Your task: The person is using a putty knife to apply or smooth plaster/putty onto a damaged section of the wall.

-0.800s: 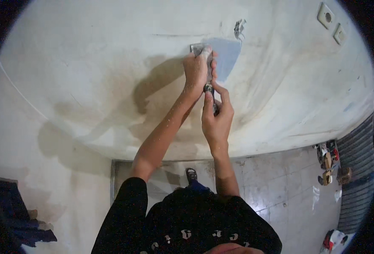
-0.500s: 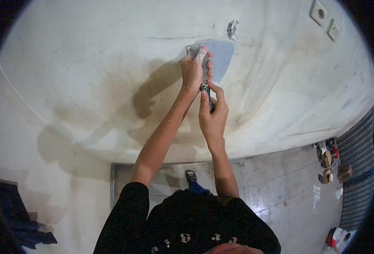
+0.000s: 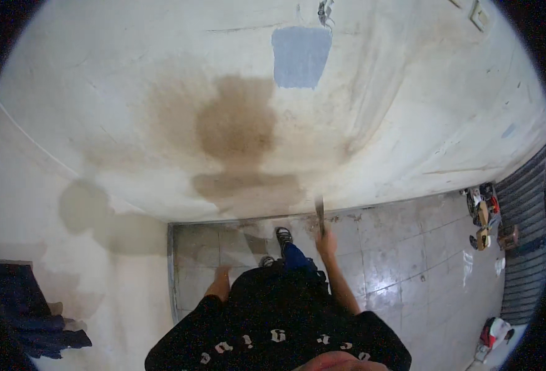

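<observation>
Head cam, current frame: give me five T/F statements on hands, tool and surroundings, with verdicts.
1. The right hand holds the flat tool. True.
2. A grey-blue patch is on the wall. True.
3. The flat tool is pressed on the patch. False: it is apart from it, lower in the picture.
4. The ribbed dark panel is at the picture's left. False: it is at the right.
5. The floor is tiled. True.

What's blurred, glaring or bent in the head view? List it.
Head view, center: right hand and putty knife blurred; head view, lower right: bright glare on floor tiles; head view, right rim: corrugated shutter bowed by fisheye.
</observation>
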Demonstrator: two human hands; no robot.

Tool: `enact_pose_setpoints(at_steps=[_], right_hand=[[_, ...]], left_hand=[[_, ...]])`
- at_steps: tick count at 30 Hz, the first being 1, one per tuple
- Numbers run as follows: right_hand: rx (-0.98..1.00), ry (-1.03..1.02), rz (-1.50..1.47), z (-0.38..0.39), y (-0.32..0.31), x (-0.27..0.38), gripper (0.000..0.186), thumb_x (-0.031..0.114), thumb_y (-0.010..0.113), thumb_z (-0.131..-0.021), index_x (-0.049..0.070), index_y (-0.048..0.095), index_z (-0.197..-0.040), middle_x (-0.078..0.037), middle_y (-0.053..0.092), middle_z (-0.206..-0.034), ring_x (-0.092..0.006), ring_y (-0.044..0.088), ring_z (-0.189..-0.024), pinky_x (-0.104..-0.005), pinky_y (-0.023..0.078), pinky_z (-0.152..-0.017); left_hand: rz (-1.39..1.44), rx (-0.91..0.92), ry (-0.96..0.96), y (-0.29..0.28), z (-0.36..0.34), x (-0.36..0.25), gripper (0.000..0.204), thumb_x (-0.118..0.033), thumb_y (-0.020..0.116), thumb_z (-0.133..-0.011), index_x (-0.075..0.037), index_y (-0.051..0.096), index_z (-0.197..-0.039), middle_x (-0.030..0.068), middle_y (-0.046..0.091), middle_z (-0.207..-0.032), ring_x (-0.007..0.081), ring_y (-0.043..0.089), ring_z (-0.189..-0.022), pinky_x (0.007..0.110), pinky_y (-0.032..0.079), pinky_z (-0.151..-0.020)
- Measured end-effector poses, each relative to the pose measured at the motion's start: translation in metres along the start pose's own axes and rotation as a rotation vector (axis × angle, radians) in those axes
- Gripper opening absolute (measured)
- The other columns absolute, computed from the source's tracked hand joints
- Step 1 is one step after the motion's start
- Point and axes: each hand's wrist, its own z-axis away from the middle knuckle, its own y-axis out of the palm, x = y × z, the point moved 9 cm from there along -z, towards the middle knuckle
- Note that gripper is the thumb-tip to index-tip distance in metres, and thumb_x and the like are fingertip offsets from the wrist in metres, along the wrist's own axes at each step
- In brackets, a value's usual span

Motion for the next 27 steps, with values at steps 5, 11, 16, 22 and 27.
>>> enact_pose_setpoints(at_steps=[5,11,16,22,27], right_hand=[[0.757,0.323,0.188,0.281,0.132,-0.295,0.048,0.045,0.057,-0.087,0.001,0.060,-0.106,-0.020,0.064,-0.090,-0.0385,0.063,-0.081,-0.0488,0.049,-0.070],[0.967,0.410,0.151,0.317,0.126,-0.313,0.056,0.051,0.051,-0.088,0.002,0.057,-0.114,-0.023,0.060,-0.104,-0.0380,0.063,-0.087,-0.0484,0.049,-0.072],[0.973,0.229,0.243,0.237,0.164,-0.300,0.062,0.056,0.046,-0.089,0.003,0.054,-0.120,-0.026,0.057,-0.115,-0.0377,0.063,-0.092,-0.0481,0.049,-0.075],[0.269,-0.087,-0.091,-0.029,0.134,-0.135,0.050,0.044,0.048,-0.089,-0.001,0.066,-0.073,-0.022,0.065,-0.070,-0.0330,0.065,-0.065,-0.0451,0.049,-0.064],[0.262,-0.045,-0.403,-0.032,0.007,0.018,0.045,0.033,0.048,-0.092,-0.002,0.066,-0.069,-0.014,0.058,-0.057,-0.0232,0.058,-0.052,-0.0408,0.044,-0.054]], left_hand=[[0.673,0.297,0.113,0.042,0.270,0.060,0.037,-0.017,0.069,-0.082,-0.006,0.057,-0.114,0.0129,0.065,-0.094,0.0271,0.066,-0.087,0.043,0.051,-0.076],[0.384,0.385,-0.123,0.063,0.331,0.080,0.034,-0.031,0.061,-0.086,-0.008,0.061,-0.111,0.0136,0.065,-0.097,0.0308,0.064,-0.092,0.047,0.049,-0.078],[0.200,-0.156,0.228,0.036,0.246,0.017,0.045,-0.049,0.049,-0.088,-0.016,0.063,-0.114,0.0095,0.067,-0.108,0.0336,0.063,-0.097,0.050,0.051,-0.076],[1.313,0.164,-0.363,0.037,0.081,-0.053,0.040,-0.035,0.057,-0.089,0.001,0.062,-0.104,0.0136,0.068,-0.091,0.0248,0.067,-0.082,0.036,0.052,-0.065],[1.525,0.036,-0.437,-0.035,0.077,-0.152,0.044,-0.045,0.056,-0.089,-0.006,0.062,-0.109,0.0084,0.067,-0.102,0.0222,0.066,-0.092,0.037,0.050,-0.075]])
